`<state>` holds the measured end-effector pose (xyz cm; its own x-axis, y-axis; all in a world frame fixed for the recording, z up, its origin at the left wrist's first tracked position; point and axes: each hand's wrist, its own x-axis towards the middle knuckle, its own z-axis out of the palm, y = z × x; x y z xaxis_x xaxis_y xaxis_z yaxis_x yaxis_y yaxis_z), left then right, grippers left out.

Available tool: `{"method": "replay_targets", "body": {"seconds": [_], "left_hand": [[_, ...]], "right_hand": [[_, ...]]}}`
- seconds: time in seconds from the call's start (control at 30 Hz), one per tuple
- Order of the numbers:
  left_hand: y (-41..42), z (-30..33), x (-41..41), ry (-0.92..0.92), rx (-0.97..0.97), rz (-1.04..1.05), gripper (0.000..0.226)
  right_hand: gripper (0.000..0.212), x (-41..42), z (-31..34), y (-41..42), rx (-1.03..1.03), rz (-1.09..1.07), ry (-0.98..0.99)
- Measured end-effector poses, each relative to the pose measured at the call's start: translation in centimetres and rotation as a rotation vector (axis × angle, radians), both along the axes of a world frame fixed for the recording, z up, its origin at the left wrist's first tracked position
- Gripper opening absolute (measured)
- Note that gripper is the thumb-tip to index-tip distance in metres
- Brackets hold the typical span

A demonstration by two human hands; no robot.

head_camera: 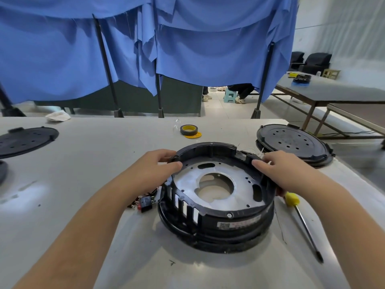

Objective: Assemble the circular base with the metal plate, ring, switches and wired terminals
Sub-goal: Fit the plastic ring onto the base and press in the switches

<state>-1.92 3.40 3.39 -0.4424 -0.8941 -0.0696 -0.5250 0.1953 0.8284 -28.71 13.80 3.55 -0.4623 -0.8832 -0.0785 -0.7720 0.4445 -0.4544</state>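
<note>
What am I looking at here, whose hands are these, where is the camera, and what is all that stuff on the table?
There is no machine here: a person is working with bare hands, and the single picture comes from a camera worn on their head, looking forward and down.

The left hand and the right hand each grip the rim of a black circular base that stands on a pale table. Inside the base lies a silvery metal plate with a big round hole in its middle.

Beside the base, on the left, lie small switches with wires. On the right lies a screwdriver with a yellow handle. Farther back are a roll of tape and a black round cover; another black cover lies far left. Blue cloth hangs behind the table.
</note>
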Motion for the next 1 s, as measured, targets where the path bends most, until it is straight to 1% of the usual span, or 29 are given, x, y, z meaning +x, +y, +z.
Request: {"method": "replay_targets", "body": {"seconds": [0.1, 0.17, 0.23, 0.33, 0.37, 0.43, 0.5, 0.53, 0.6, 0.67, 0.73, 0.8, 0.87, 1.0], "left_hand": [[0.3, 0.7, 0.3, 0.008, -0.006, -0.011, 0.04], [0.6, 1.7, 0.7, -0.024, -0.107, -0.013, 0.038], [1.2, 2.9, 1.1, -0.022, -0.215, -0.002, 0.03], [1.8, 3.9, 1.7, 0.001, -0.292, 0.009, 0.018], [1.9, 4.0, 1.8, -0.018, -0.303, 0.007, 0.017], [2.0, 3.7, 2.0, -0.086, -0.306, -0.001, 0.017], [1.9, 3.2, 2.4, -0.161, -0.302, -0.002, 0.019], [1.9, 2.8, 2.6, -0.198, -0.305, 0.005, 0.019], [2.0, 1.7, 3.2, -0.283, -0.313, 0.042, 0.018], [2.4, 0.3, 3.7, -0.389, -0.338, 0.07, 0.018], [2.7, -1.4, 4.2, -0.521, -0.423, 0.078, 0.023], [2.9, -2.8, 4.5, -0.632, -0.517, 0.085, 0.031], [3.0, -3.9, 4.7, -0.674, -0.577, 0.101, 0.037], [3.4, -5.4, 5.0, -0.673, -0.638, 0.128, 0.041]], "right_hand": [[0.044, 0.3, 0.2, 0.1, 0.015, -0.017, 0.066], [0.05, 0.6, 0.8, 0.3, 0.054, -0.025, 0.209], [0.058, 1.1, 1.7, 0.7, 0.093, -0.021, 0.344], [0.065, 3.2, 2.7, 1.6, 0.034, 0.044, 0.418], [0.064, 4.2, 2.9, 2.0, -0.019, 0.1, 0.406], [0.059, 6.5, 3.0, 2.6, -0.102, 0.251, 0.292], [0.055, 8.9, 2.8, 3.3, -0.121, 0.374, 0.153], [0.054, 9.9, 2.3, 3.7, -0.13, 0.41, 0.13], [0.056, 11.4, 1.0, 4.6, -0.171, 0.442, 0.174], [0.057, 12.6, -0.4, 5.4, -0.218, 0.447, 0.275], [0.05, 13.2, -1.8, 6.0, -0.272, 0.466, 0.408], [0.041, 13.2, -2.9, 6.4, -0.398, 0.451, 0.491], [0.034, 13.0, -3.5, 6.5, -0.499, 0.418, 0.507], [0.028, 13.2, -4.3, 6.4, -0.566, 0.4, 0.517]]}}
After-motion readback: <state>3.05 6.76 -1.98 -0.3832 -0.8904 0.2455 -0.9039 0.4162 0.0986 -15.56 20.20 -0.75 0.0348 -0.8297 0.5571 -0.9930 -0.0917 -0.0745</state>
